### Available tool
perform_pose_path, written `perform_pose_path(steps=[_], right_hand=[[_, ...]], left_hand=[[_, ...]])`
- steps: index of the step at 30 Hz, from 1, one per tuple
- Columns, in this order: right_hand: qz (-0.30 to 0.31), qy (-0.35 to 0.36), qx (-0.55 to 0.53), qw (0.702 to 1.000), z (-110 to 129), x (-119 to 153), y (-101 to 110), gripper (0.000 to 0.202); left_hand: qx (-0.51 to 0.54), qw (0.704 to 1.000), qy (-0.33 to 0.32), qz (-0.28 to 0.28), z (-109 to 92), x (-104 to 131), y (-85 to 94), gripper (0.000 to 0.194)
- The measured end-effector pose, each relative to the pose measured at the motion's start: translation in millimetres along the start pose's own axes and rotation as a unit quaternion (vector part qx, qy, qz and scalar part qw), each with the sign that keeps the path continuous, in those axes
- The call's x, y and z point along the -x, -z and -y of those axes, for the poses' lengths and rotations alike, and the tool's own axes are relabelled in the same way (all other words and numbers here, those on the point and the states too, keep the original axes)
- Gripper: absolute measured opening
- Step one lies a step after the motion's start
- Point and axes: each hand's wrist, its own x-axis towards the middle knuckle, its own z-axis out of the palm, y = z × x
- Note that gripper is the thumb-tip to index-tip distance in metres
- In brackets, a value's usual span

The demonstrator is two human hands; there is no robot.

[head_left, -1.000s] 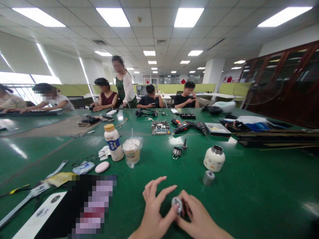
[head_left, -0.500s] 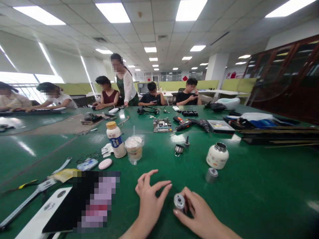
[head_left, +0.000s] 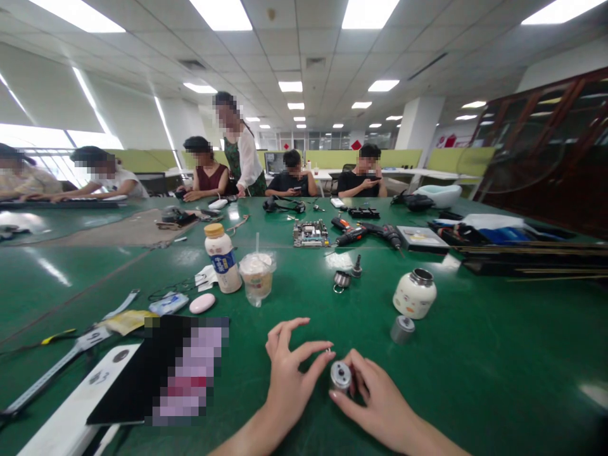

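Observation:
A small silver metal cylinder (head_left: 341, 376) with holes in its top face stands upright between the thumb and fingers of my right hand (head_left: 375, 399). Just left of it, my left hand (head_left: 294, 370) pinches a tiny shiny piece (head_left: 329, 350) between thumb and index fingertip, its other fingers spread. That piece is too small to identify. Behind my right hand stands another metal cylinder (head_left: 403, 329), in front of a white jar (head_left: 415, 293) with an open metal neck. Farther back lie a small metal cup with a ring (head_left: 341, 280) and a dark metal fitting (head_left: 356, 266).
Ahead stand a bottle (head_left: 222, 259) and a plastic cup with straw (head_left: 257, 275). A circuit board (head_left: 311, 234) and power drills (head_left: 351, 235) lie farther back. A black tablet (head_left: 137, 373) and white board (head_left: 71, 405) are at left. Several people sit or stand across the green table (head_left: 498, 342).
My left hand has shifted slightly right, closer to the cylinder, and a tiny piece now shows at its fingertips. My right hand keeps its hold. The view has tilted slightly.

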Motion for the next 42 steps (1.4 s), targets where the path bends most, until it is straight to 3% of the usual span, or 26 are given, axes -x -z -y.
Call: perform_pose_path(steps=[4,9,15,17,22,28,31,34,39,42], right_hand=[[-0.01,0.011,-0.009,1.0,-0.4,-0.5,-0.7,0.017],[-0.013,0.015,-0.017,1.0,-0.9,0.2,-1.8,0.016],[-0.013,0.008,-0.004,1.0,-0.1,0.2,-1.1,0.018],[-0.012,0.009,-0.006,1.0,1.3,0.3,-0.3,0.017],[-0.015,0.014,-0.012,1.0,3.0,0.9,0.3,0.016],[-0.008,-0.006,-0.001,1.0,4.3,-0.1,3.2,0.02],[-0.007,-0.009,-0.003,1.0,5.4,0.1,4.1,0.019],[-0.005,-0.011,-0.005,1.0,5.8,1.0,3.7,0.019],[-0.006,-0.009,-0.004,1.0,4.3,1.4,2.0,0.02],[-0.013,0.002,-0.005,1.0,3.5,0.0,1.6,0.019]], left_hand=[[0.045,0.997,-0.061,0.012,-7.2,5.6,2.7,0.019],[0.061,0.995,-0.061,0.058,-7.8,9.0,3.1,0.02],[0.071,0.988,-0.048,0.131,-8.1,10.2,7.1,0.051],[0.063,0.99,-0.029,0.126,-9.4,10.1,6.7,0.049],[0.053,0.993,-0.027,0.105,-12.4,6.7,6.0,0.018],[-0.055,0.998,0.013,-0.033,2.9,-4.7,4.3,0.016],[-0.133,0.99,0.051,0.02,13.8,-5.1,-3.6,0.015],[-0.147,0.986,0.061,0.056,18.1,-3.8,-8.3,0.015],[-0.058,0.998,0.012,-0.018,8.3,-2.1,-0.7,0.021],[0.008,0.999,-0.041,-0.006,-1.4,3.5,3.2,0.02]])
